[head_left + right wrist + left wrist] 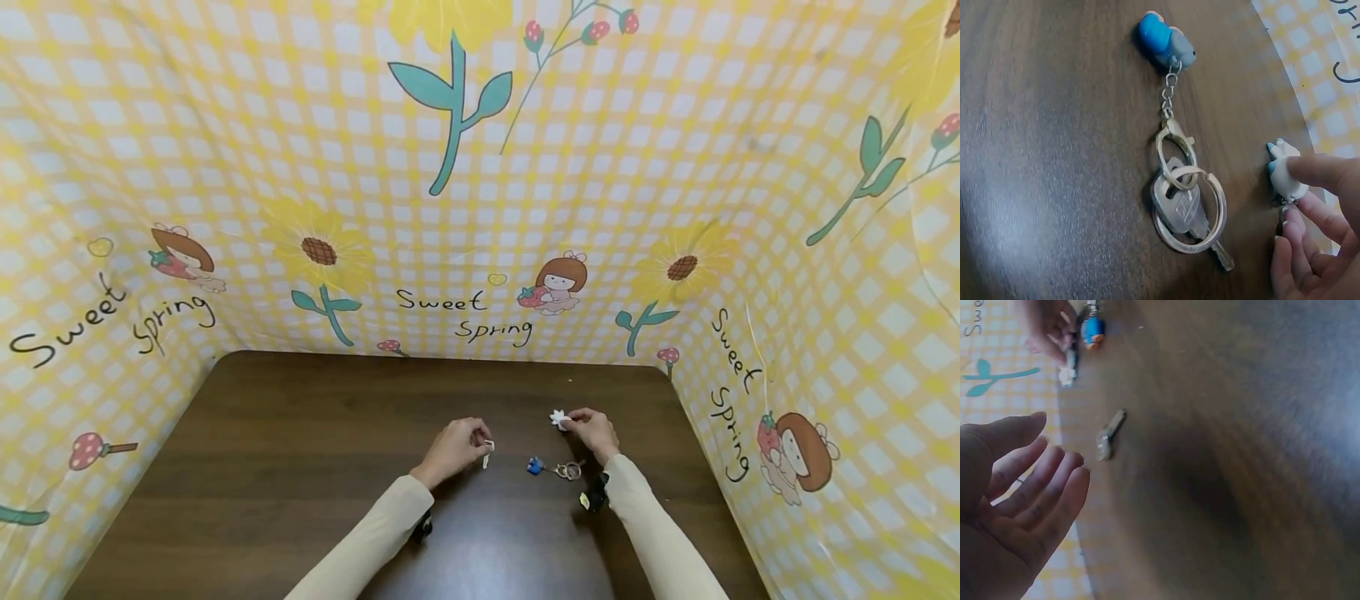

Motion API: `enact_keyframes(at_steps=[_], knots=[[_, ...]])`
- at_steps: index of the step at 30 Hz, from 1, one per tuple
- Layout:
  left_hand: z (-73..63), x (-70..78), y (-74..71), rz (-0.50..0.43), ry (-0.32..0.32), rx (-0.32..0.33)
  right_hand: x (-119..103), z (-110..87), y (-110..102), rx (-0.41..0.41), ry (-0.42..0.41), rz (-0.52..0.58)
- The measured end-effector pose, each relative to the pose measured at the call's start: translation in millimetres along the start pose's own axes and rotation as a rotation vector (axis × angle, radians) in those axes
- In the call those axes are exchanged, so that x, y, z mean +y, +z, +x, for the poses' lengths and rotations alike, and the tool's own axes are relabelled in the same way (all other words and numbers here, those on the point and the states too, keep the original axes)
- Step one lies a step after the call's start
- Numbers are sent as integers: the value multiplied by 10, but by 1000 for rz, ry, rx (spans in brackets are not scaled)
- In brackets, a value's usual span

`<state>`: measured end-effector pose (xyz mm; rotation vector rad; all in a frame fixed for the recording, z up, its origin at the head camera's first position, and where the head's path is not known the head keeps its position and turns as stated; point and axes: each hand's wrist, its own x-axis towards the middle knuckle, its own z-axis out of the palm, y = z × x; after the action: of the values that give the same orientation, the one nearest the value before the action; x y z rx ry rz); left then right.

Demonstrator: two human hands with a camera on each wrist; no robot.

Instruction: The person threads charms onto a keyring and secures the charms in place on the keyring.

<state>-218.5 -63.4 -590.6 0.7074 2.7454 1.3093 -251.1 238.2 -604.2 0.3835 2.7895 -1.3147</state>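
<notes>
My left hand [455, 448] is beside a loose key [1109, 437]. In the left wrist view its thumb and fingers are apart, with a gap between them and the key on the table. My right hand [595, 433] pinches a small white charm [1285, 174] with light blue tips between thumb and fingers; part of a chain shows under it. Closer to me lies a key ring [1221, 206] carrying a silver key [1175, 203]. A clasp and short chain join that ring to a blue and grey figurine charm [1166, 40].
The brown wooden table [300, 467] is enclosed at the back and both sides by yellow checked cloth [480, 225] printed with flowers and lettering. Black wrist cameras, such as the right one [597, 493], sit under the sleeves.
</notes>
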Motion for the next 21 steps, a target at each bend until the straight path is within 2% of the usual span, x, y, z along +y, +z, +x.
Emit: enact_keyframes(at_steps=[5,9,13,17,21], knots=[[-39,-78,127,32,-27,24,-9,5,24,-19,32,21],[-82,-184,261,70,-55,80,4,-3,55,-19,25,48],[-89,-249,357,68,-75,143,13,-7,53,-23,29,149],[-67,-272,381,41,-90,178,34,-6,29,-13,26,217],[-49,-263,367,16,-123,175,52,-14,4,18,14,198]])
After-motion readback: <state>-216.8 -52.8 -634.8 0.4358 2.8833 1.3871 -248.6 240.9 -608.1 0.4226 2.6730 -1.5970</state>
